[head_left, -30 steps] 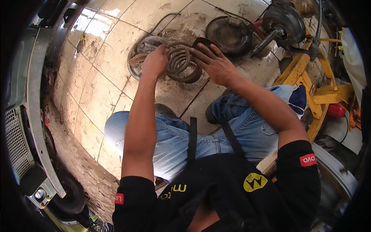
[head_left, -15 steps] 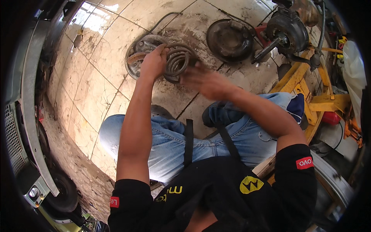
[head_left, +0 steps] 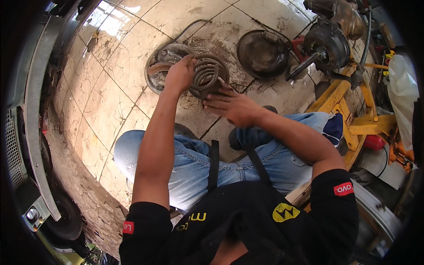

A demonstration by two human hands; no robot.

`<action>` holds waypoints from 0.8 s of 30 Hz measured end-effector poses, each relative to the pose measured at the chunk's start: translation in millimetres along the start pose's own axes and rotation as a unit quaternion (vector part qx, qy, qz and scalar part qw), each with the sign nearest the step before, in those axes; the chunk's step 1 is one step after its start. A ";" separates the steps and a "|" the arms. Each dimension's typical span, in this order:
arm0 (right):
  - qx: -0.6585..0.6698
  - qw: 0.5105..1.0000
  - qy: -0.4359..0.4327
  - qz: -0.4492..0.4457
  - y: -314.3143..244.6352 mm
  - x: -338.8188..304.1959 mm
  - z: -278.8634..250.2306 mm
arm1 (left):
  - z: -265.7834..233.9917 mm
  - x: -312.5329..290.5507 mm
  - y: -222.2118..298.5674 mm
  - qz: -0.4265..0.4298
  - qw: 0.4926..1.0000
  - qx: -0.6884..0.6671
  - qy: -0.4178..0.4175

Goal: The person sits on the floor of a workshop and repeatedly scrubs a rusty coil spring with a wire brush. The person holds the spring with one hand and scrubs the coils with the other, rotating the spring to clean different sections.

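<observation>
A dark coil spring (head_left: pixel 209 70) is held up in front of my bent legs, its round end facing me. My left hand (head_left: pixel 180 75) is closed on the left side of its coils. Against the spring's lower right side lies my right hand (head_left: pixel 233 105), fingers stretched out and close together. A dark patch shows at these fingertips, and I cannot make out whether it is part of the spring or a separate piece. Just beyond my left hand, a round brake backing plate (head_left: pixel 151 79) with a brown curved brake shoe (head_left: pixel 160 68) rests on the floor, partly hidden.
A second, black backing plate (head_left: pixel 263 54) lies on the dirty tiled floor (head_left: pixel 112 84) ahead on the right. An axle hub assembly (head_left: pixel 327 46) stands by a yellow metal stand (head_left: pixel 373 126) at the right. A metal vehicle edge (head_left: pixel 33 110) runs along the left.
My right hand, blurred before, has moved slightly down along the spring's side and now shows its fingers clearly. My left hand keeps its hold; the spring has shifted slightly right.
</observation>
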State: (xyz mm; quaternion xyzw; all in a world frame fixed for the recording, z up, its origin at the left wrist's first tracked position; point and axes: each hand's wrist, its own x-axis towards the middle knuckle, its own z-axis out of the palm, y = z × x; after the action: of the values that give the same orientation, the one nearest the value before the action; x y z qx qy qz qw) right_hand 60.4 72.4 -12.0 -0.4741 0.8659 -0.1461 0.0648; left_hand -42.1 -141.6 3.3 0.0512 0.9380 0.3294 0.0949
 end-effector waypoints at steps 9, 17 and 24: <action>-0.043 0.992 0.035 0.110 21.0 3.0 -16.2 | 2.7 0.4 -2.5 0.002 1.000 -0.011 0.008; -0.075 0.988 0.033 0.129 18.8 6.1 -17.5 | 7.5 0.9 -0.2 -0.005 1.000 -0.002 0.013; -0.045 0.996 -0.009 0.080 6.0 1.2 -13.3 | 8.0 1.1 1.2 -0.030 0.999 0.019 0.000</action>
State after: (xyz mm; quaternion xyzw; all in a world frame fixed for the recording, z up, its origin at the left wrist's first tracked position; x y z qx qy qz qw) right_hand 51.6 76.9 -1.3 -0.4073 0.9059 -0.0970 0.0629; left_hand -41.5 -135.6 -2.2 0.0244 0.9454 0.3080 0.1039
